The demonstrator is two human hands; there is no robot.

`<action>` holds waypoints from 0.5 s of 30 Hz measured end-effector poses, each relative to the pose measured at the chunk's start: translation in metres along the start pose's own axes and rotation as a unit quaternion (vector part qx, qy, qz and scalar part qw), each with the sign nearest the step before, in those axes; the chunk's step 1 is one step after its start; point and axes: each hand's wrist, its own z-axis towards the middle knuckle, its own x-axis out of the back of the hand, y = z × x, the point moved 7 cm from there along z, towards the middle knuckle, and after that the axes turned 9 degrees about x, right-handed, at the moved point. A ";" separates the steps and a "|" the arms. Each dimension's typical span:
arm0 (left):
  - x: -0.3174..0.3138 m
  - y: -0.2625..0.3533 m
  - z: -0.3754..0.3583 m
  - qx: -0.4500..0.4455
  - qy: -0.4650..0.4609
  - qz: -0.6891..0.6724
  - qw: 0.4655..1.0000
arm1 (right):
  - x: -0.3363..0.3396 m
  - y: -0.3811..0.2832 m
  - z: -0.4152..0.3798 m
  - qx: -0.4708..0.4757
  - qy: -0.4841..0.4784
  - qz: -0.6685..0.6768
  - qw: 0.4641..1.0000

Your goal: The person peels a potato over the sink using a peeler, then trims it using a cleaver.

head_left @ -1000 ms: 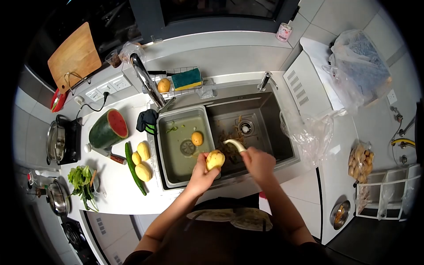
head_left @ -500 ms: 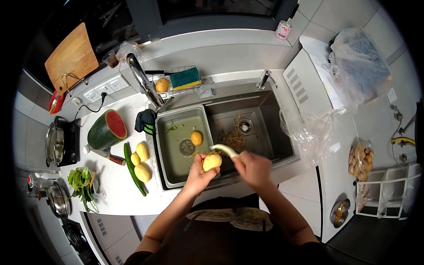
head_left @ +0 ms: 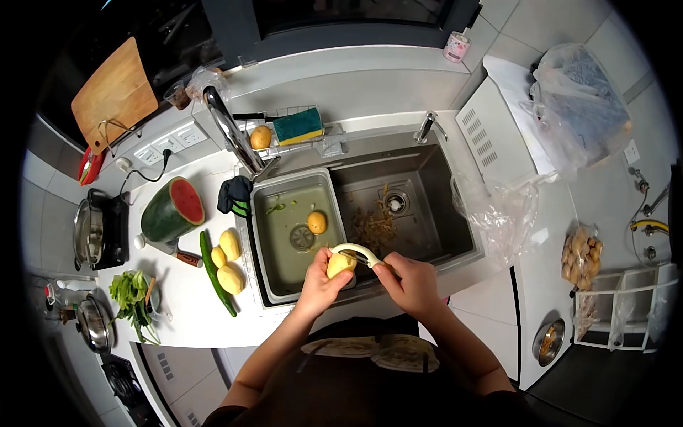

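Near the front edge of the sink, my left hand point(head_left: 321, 282) is closed around a mostly peeled yellow potato point(head_left: 341, 265). A pale, curved peeler point(head_left: 361, 250) is gripped in my right hand point(head_left: 410, 282), its head over the potato. Brown peels point(head_left: 373, 226) lie in the right basin point(head_left: 427, 213) around the drain. An unpeeled potato point(head_left: 316, 223) sits in the water of the left basin tub point(head_left: 260, 249). Peeled potatoes point(head_left: 229, 279) and a long green vegetable point(head_left: 213, 274) lie on the counter to the left.
A cut watermelon point(head_left: 171, 210), a knife point(head_left: 186, 257) and leafy greens point(head_left: 131, 299) are on the left counter point(head_left: 192, 320). Behind the sink stand a tall faucet point(head_left: 231, 132) and a wire rack with a sponge point(head_left: 297, 127). Plastic bags point(head_left: 501, 220) lie at the right.
My right hand has brought the peeler left and down onto the potato. My left hand has stayed almost in place with the potato, which is slightly turned.
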 end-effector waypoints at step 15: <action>-0.006 -0.001 0.003 -0.010 0.004 -0.020 1.000 | -0.003 -0.003 -0.003 -0.049 0.048 0.004 0.998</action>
